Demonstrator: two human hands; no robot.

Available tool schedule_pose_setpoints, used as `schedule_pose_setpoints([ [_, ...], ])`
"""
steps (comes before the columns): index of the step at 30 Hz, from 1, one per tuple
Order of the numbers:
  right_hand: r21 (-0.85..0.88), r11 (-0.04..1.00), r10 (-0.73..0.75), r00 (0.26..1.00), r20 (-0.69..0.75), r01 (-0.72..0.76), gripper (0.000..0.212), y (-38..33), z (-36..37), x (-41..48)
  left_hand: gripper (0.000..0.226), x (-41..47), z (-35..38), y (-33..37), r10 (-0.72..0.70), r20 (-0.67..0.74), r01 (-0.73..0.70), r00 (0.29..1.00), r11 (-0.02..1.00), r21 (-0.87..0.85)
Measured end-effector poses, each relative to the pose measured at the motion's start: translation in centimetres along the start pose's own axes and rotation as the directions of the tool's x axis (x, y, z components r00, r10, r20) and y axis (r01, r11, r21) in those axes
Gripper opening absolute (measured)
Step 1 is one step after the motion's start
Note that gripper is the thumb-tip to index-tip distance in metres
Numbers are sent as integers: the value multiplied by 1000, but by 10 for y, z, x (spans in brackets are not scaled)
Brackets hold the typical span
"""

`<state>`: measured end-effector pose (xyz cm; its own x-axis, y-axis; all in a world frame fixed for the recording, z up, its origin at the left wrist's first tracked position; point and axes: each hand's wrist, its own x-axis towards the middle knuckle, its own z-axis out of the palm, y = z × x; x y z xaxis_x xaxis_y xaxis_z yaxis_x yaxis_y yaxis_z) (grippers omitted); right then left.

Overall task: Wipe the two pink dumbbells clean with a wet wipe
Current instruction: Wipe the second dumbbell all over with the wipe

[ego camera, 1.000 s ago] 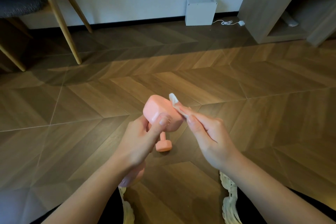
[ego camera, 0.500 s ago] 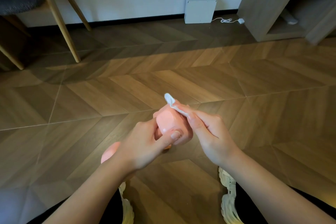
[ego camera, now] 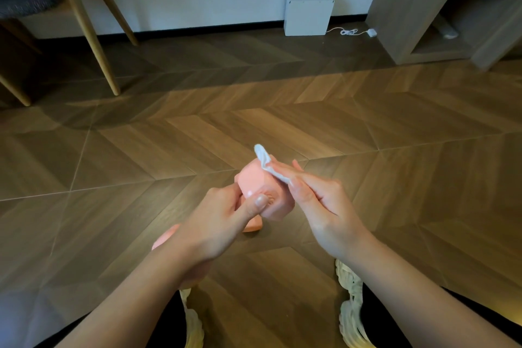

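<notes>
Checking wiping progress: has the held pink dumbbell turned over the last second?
Yes: the held dumbbell swung its near head left, away from the left shoe.

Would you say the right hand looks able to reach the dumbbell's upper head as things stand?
Probably yes: the right hand presses the wet wipe against the upper head of the dumbbell; the left hand grips lower, its thumb covering only the near face.

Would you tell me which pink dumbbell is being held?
The raised dumbbell in the left hand, wet wipe against it; the other dumbbell sits on the floor.
</notes>
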<state>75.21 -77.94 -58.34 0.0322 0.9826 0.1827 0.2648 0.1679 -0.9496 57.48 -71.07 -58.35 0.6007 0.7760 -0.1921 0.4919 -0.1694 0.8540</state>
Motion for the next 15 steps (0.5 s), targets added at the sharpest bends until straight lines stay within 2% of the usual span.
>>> schedule_pose_setpoints([
  [3, -14, 1000, -1, 1000, 7, 1, 34, -1, 0, 2, 57, 1, 4, 1, 11, 24, -11, 1000, 1000, 27],
  [6, -48, 998, -43, 999, 2, 43, 34, 1, 0, -3, 63, 3, 3, -1, -31, -7, 31, 999, 1000, -2],
  [9, -71, 997, -7, 1000, -20, 6, 34, 0, -1, 3, 62, 2, 5, 1, -22, 17, 21, 1000, 1000, 18],
  [13, -77, 995, -62, 998, -17, 61, 34, 1, -1, -2, 62, 4, 8, -2, -61, -31, 58, 998, 994, -88],
  [15, -71, 997, -31, 999, -40, 28, 31, 2, -2, 0, 63, 4, 8, -2, -71, -41, 67, 997, 993, -95],
])
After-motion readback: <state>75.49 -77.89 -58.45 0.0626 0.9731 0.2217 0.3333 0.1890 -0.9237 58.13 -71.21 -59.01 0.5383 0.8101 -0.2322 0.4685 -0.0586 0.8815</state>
